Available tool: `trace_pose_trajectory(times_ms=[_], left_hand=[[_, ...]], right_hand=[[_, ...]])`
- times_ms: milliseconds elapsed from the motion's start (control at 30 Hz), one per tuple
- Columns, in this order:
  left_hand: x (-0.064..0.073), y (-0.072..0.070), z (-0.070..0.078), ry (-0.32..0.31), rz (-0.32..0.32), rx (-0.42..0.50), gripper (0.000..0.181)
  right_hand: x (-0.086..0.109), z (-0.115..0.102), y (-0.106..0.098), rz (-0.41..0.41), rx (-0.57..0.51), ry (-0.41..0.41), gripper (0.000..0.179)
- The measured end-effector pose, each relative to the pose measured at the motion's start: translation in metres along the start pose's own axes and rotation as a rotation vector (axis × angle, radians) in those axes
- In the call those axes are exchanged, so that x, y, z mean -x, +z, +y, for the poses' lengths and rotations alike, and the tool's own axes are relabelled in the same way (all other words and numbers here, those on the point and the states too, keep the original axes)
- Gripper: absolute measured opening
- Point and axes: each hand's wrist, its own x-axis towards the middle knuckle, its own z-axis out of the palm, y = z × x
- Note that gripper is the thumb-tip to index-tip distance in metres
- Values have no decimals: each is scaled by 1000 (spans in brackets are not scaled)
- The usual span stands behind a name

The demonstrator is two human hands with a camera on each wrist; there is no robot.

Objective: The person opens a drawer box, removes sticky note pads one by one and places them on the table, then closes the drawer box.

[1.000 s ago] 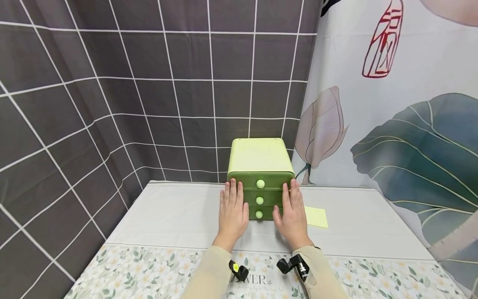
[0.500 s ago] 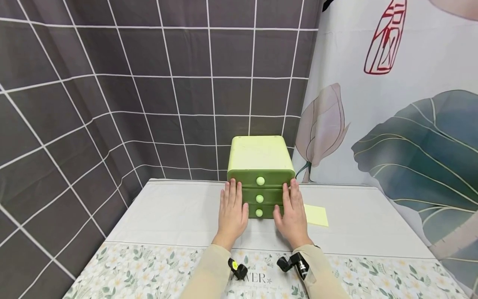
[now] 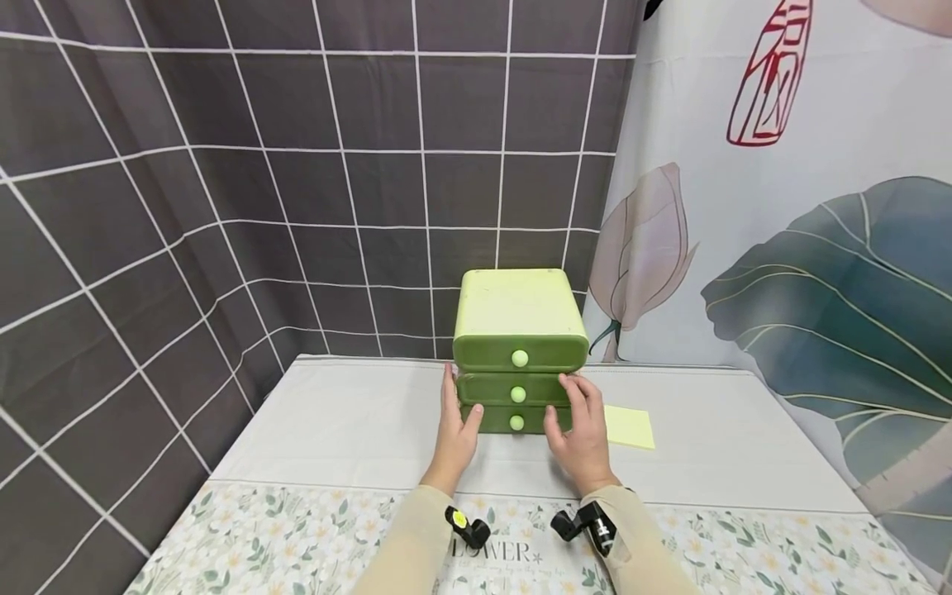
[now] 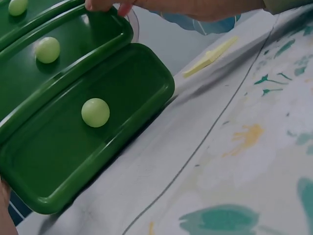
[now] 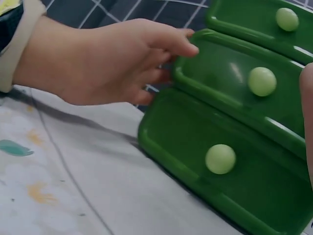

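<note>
A small chest of drawers (image 3: 523, 302) with a pale yellow-green shell has three stacked dark green drawers, each with a round light green knob (image 3: 520, 359). My left hand (image 3: 451, 438) lies along its left side, thumb at the left edge of the middle drawer (image 5: 220, 63). My right hand (image 3: 582, 430) touches the upper right corner of that drawer with bent fingertips, its thumb lower on the front. In the left wrist view, a strip of clear plastic shows behind the middle drawer's front. The bottom drawer (image 4: 54, 152) is in both wrist views.
A pale yellow sheet (image 3: 629, 427) lies right of the chest. The chest stands on a white cloth (image 3: 357, 421) with a floral print along the near side. Behind hang a dark grid-patterned curtain (image 3: 379, 190) and a white one (image 3: 669, 273) with painted flowers.
Both hands have left their flat press on the drawer fronts. The left has slid outward to the side; the right has drawn its fingers down, bending them. The view tilts slightly.
</note>
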Motion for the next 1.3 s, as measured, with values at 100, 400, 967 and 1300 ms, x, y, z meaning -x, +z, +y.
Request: trace_pose_trajectory(times_ms=[100, 400, 967, 1300], left_hand=[[1, 1, -4, -43, -20, 47, 81], [4, 1, -12, -110, -67, 71, 80], [4, -4, -16, -76, -120, 86, 79], [3, -6, -11, -32, -165, 142, 66]], right_hand=[[4, -3, 7, -39, -5, -15, 53], [13, -19, 28, -131, 15, -23, 51], [6, -32, 49, -72, 94, 85, 32], [4, -34, 47, -53, 109, 85, 29]])
